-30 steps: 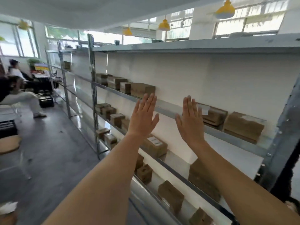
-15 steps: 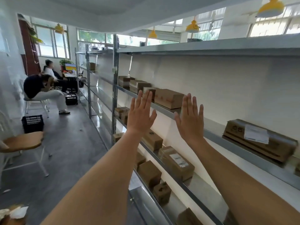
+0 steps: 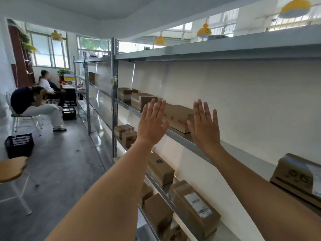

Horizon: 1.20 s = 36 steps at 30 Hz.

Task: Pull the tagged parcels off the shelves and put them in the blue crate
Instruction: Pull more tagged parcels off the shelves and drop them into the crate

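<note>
Parcels of brown cardboard sit along the metal shelves (image 3: pixel 182 138) that fill the right half of the frame, running from the lower right back toward the centre left. The middle shelf carries a long box (image 3: pixel 178 117) at centre frame, partly hidden behind both raised hands, with two more boxes (image 3: pixel 139 100) further back along the same board. At the right edge of the frame another parcel (image 3: pixel 298 176) lies on that shelf, with a pale sheet over its top. One level down, in the lower centre, a labelled parcel (image 3: pixel 194 204) shows a white tag with a barcode, and a plain box (image 3: pixel 160 168) sits just behind it. More small boxes fill the lowest level in view at the bottom centre.

Both bare forearms reach up from the bottom of the frame. The left hand (image 3: pixel 152 124) is at centre, fingers straight and spread, holding nothing. The right hand (image 3: pixel 205 129) is just right of it, fingers likewise straight and holding nothing; whether either touches the long box cannot be told.

At the left edge, a dark crate (image 3: pixel 19 145) stands on the grey floor, and two people sit on chairs beyond it.
</note>
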Each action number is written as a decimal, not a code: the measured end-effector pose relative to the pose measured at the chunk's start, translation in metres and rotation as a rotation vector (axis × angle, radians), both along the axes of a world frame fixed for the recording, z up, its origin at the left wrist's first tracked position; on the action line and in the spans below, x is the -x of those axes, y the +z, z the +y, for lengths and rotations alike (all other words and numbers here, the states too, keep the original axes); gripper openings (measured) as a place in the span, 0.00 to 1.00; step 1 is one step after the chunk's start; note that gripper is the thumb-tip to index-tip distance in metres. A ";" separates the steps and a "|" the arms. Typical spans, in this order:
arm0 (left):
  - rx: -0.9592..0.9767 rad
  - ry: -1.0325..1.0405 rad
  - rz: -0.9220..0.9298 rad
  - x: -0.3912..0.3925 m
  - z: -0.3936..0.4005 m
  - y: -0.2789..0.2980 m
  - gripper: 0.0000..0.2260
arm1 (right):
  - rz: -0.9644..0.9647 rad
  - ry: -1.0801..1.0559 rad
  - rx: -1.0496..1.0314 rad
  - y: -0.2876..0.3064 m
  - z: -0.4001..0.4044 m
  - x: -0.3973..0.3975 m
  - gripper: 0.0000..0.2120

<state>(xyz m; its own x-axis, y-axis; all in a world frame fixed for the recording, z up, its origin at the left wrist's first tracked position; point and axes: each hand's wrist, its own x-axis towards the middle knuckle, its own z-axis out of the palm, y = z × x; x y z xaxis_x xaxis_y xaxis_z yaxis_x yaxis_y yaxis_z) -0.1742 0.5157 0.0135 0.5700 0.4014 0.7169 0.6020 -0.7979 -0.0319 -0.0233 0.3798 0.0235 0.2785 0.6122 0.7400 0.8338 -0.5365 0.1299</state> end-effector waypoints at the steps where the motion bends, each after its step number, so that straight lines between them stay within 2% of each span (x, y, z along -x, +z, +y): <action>1: 0.001 -0.021 0.001 -0.011 0.013 -0.001 0.30 | 0.000 -0.011 -0.002 -0.003 0.012 -0.008 0.33; 9: 0.028 -0.202 -0.017 -0.093 0.134 -0.001 0.31 | -0.029 -0.195 0.000 -0.025 0.101 -0.066 0.32; 14: 0.086 -0.400 -0.005 -0.132 0.200 -0.006 0.30 | 0.040 -0.361 -0.044 -0.029 0.137 -0.077 0.31; 16: 0.247 -0.494 -0.027 -0.143 0.214 -0.008 0.28 | 0.147 -0.391 -0.111 -0.032 0.146 -0.079 0.32; 18: 0.424 -0.578 -0.069 -0.151 0.218 -0.012 0.27 | 0.344 -0.370 -0.234 -0.036 0.150 -0.079 0.35; 22: 0.756 -0.691 -0.229 -0.168 0.218 -0.018 0.24 | 0.775 -0.208 -0.595 -0.040 0.153 -0.071 0.42; 25: 1.156 -0.695 -0.326 -0.183 0.217 -0.020 0.25 | 1.064 -0.153 -0.736 -0.041 0.158 -0.071 0.43; 27: 1.379 -0.647 -0.287 -0.190 0.213 -0.020 0.26 | 1.213 -0.094 -0.848 -0.042 0.161 -0.071 0.39; 31: 1.460 -0.692 -0.342 -0.196 0.218 -0.015 0.26 | 1.156 -0.062 -0.957 -0.038 0.160 -0.068 0.21; 36: 1.648 -0.889 -0.511 -0.194 0.223 0.007 0.24 | 1.096 -0.035 -1.094 -0.006 0.145 -0.062 0.17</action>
